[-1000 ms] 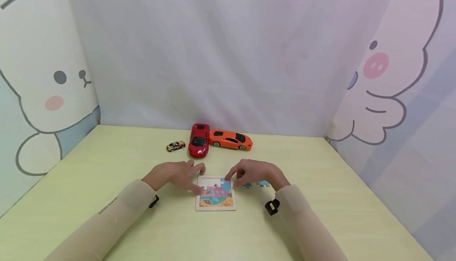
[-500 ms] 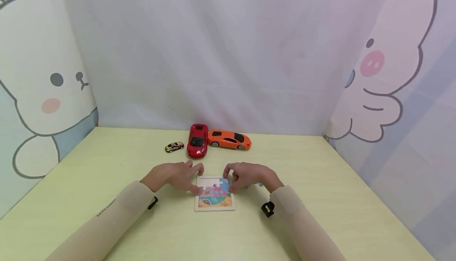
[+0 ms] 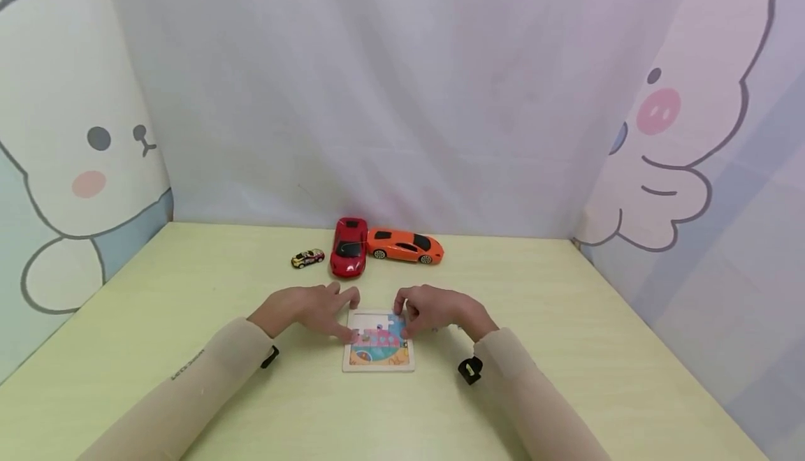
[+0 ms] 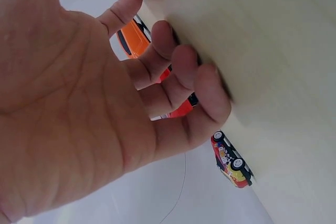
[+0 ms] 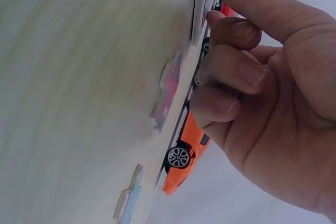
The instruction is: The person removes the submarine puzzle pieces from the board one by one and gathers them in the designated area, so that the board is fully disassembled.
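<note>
A small jigsaw puzzle [image 3: 380, 356] in a pale frame lies flat on the table. Its sea picture fills the lower rows and the right side, while the upper left shows bare white backing. My left hand [image 3: 311, 309] holds the frame's left side, thumb on the left rim and index finger at the upper left corner; its other fingers bend loosely near the tabletop. At the right side, my right hand [image 3: 434, 307] grips the upper right corner between thumb and index finger, its remaining fingers curled. Loose puzzle pieces [image 5: 168, 92] lie beside the frame, mostly hidden in the head view.
Behind the puzzle stand a red toy car [image 3: 349, 248], an orange toy car [image 3: 404, 246] and a small yellow patterned toy car [image 3: 307, 258]. A pale curtain [image 3: 377, 98] hangs along the table's back edge. Cartoon-printed panels [image 3: 94, 133] flank both sides.
My right thumb has come in to the frame's right edge, and the right hand has shifted slightly left, covering more of the loose pieces. The left hand keeps its place.
</note>
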The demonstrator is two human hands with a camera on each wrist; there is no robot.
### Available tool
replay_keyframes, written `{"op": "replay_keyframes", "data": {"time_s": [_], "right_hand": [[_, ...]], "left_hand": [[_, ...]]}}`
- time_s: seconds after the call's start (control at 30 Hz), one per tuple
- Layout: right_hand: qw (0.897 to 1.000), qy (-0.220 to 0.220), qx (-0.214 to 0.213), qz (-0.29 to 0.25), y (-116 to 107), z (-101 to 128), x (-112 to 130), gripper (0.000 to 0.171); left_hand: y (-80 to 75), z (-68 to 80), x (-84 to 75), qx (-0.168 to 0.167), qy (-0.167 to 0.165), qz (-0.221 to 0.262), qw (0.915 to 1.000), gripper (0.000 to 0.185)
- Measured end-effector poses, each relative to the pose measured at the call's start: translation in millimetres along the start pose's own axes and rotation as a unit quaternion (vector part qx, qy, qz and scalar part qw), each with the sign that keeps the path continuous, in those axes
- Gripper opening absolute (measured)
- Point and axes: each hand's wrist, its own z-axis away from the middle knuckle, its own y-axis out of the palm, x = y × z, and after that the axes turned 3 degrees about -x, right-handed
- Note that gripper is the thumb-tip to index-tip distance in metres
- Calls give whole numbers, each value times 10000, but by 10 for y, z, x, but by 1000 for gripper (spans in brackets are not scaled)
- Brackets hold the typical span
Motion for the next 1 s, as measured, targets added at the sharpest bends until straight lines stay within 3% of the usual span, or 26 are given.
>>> {"op": "replay_keyframes", "data": {"time_s": [0.33,0.57,1.0], "right_hand": [[10000,53,25,-3,6,-16,19,30],[9993,66,-222,285,4,-33,31,31],[9949,-932,-375,110,-157,41,-20,11]], "left_hand": [[13,-12,28,7,-24,17,10000,55],[12,-14,20,59,-68,-9,10000,54],[-12,4,-6,28,-50,-38,10000,56]]}}
